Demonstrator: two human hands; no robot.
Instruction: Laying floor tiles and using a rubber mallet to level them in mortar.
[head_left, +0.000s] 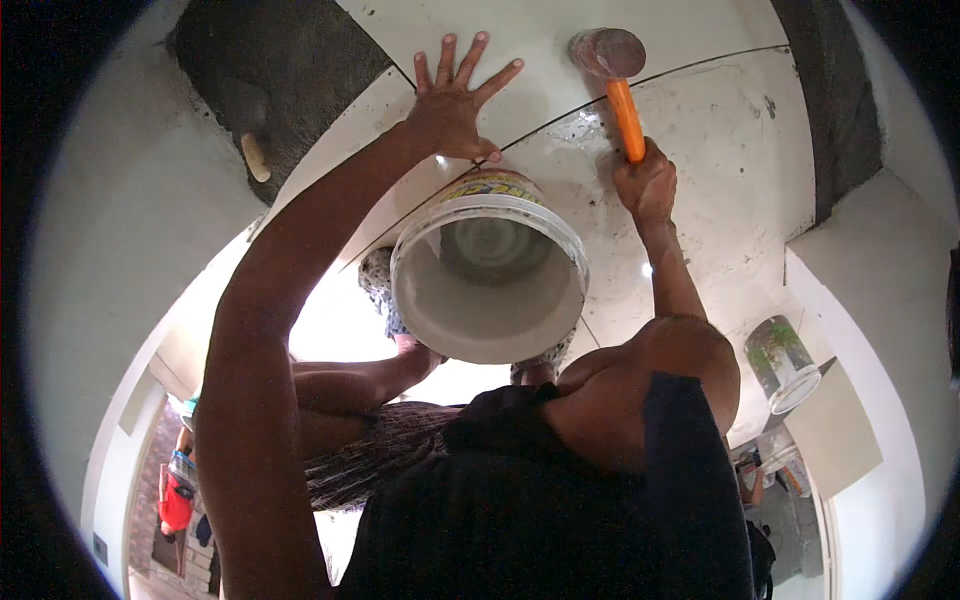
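Watching the feed remotely, I see my right hand [647, 188] curled firmly around the near end of an orange-handled mallet [622, 100], while my left hand [450, 110] is spread wide, palm down, with nothing in its grasp. The mallet's long axis runs from my right fist to the far side, leaning a little left, so its round head sits beyond the grip, over the far pale tile [700, 30] and just past the dark seam. Left fingertips lie about level with that head, well apart to its left, pointing far over the same tile; whether palm or mallet head touches the surface, I cannot tell. The right hand alone has the mallet, and the left is the farther one from it. A white bucket [490, 320] stands near, between my forearms, and dark mortar [290, 60] lies at far left.
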